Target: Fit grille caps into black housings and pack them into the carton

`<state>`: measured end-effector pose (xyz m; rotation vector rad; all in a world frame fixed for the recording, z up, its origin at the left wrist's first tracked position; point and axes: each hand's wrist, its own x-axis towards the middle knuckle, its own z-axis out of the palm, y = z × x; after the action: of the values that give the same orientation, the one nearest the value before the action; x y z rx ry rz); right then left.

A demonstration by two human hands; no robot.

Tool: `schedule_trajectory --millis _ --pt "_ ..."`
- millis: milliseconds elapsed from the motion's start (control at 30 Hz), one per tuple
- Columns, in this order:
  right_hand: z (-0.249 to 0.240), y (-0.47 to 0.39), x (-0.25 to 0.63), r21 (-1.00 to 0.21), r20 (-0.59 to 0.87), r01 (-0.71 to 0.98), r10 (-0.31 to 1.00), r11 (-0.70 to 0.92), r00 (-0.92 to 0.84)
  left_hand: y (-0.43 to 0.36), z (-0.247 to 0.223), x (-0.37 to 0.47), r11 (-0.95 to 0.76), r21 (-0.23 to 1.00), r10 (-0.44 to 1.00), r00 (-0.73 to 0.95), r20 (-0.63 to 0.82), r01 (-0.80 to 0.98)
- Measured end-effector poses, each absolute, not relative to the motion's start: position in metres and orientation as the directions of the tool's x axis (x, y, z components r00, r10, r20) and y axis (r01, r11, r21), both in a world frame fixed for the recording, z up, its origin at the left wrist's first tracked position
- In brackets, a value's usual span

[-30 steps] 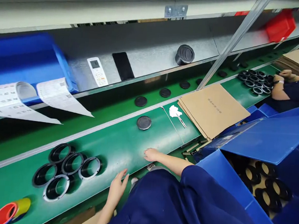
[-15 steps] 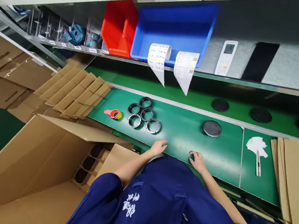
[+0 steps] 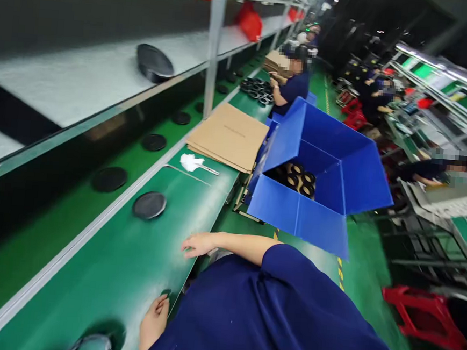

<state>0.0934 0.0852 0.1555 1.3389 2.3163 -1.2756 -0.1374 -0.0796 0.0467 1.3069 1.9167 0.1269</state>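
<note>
My left hand [image 3: 155, 315] rests at the front edge of the green bench [image 3: 129, 264], fingers loosely bent and holding nothing that I can see. Further along the same edge lies my right hand [image 3: 199, 244], open and empty, its fingers slightly curved. A round black disc [image 3: 149, 205] sits on the bench beyond my right hand, apart from it. Near my left hand, a black ring [image 3: 93, 343] is cut off by the bottom of the view.
White crumpled paper [image 3: 189, 162] and a pen-like tool [image 3: 209, 170] lie farther along. Beyond are cardboard sheets [image 3: 232, 134] and an open blue box [image 3: 318, 225] holding black rings. Several black discs line the back strip. A co-worker [image 3: 291, 90] sits by more rings.
The view has swung to the right, bringing the blue box and co-workers into sight. The bins and most of the rings have left view. Both hands stay near the bench edge.
</note>
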Motion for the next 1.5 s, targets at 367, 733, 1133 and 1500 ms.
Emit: schedule_trajectory --millis 367,733,1133,1500 --pt "0.206 0.027 0.41 -0.739 -0.051 0.667 0.995 -0.099 0.09 0.08 0.13 0.015 -0.095 0.666 0.94 0.286 -0.184 0.74" --pt "0.128 -0.014 0.56 -0.397 0.021 0.892 0.969 -0.217 0.246 0.202 0.161 0.448 -0.559 0.624 0.571 0.799 -0.189 0.547" --pt "0.148 -0.035 0.631 -0.698 -0.029 0.67 0.944 -0.255 0.328 0.286 0.026 0.609 -0.435 0.197 0.626 0.452 -0.635 0.879" --pt "0.056 0.076 0.767 -0.247 -0.769 0.307 0.379 -0.919 0.515 0.28 0.055 0.601 -0.282 0.309 0.766 0.407 -0.498 0.909"
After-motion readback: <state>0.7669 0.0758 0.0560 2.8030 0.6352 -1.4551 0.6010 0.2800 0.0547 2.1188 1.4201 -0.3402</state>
